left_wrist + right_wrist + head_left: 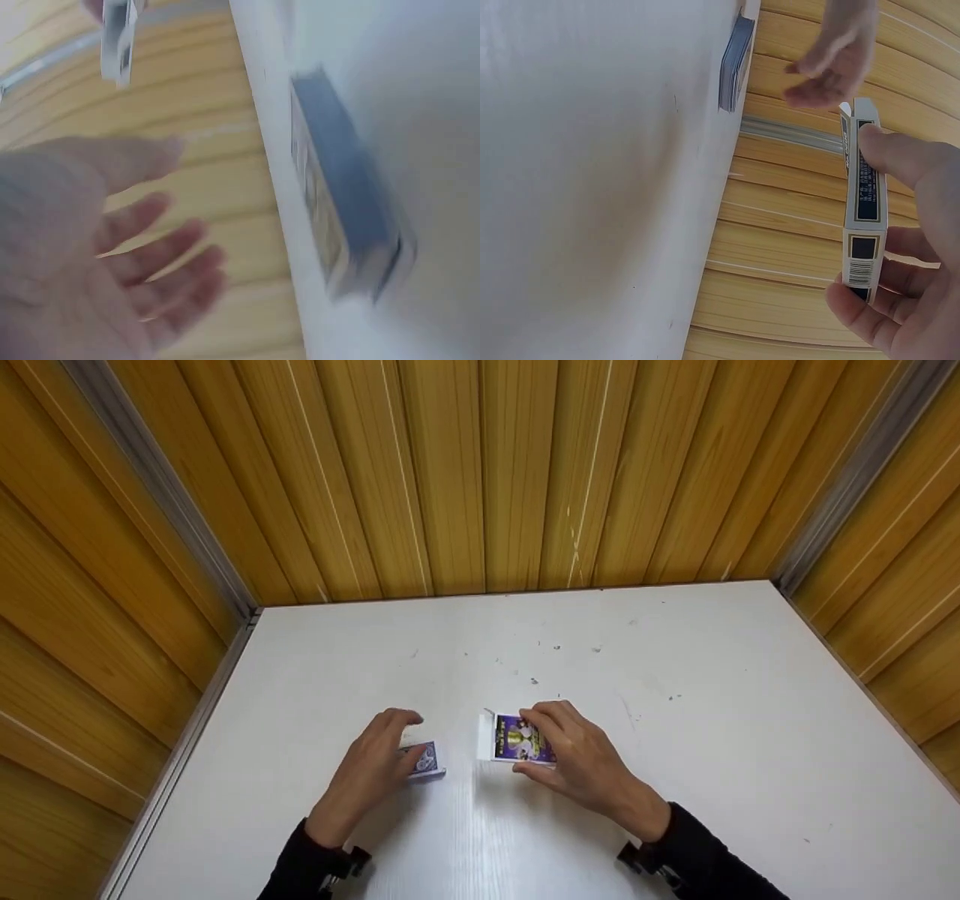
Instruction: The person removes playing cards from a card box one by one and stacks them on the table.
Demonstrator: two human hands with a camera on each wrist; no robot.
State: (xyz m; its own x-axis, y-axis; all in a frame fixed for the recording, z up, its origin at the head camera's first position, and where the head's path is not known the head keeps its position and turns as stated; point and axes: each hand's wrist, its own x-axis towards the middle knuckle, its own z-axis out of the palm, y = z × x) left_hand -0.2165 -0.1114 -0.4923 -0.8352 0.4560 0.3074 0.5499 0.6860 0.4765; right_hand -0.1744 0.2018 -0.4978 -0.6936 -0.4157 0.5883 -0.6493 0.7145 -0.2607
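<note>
A stack of blue-backed playing cards (426, 757) lies on the white table, partly covered by my left hand (371, 761) in the head view. That hand hovers over the stack with fingers apart and holds nothing; the left wrist view, a little blurred, shows a gap between it and the cards (341, 165). My right hand (589, 757) grips a small card box (517, 737), purple with a gold trophy on its face. The box's white end flap (485, 737) stands out toward the left hand. In the right wrist view, thumb and fingers pinch the box's (866, 187) dark printed side.
The white tabletop (375, 660) carries small dark scuffs toward its far half. Yellow wood-look panels (517, 472) wall the back and both sides, with grey metal posts (847, 472) at the corners. Black sleeves (705, 855) cover both forearms.
</note>
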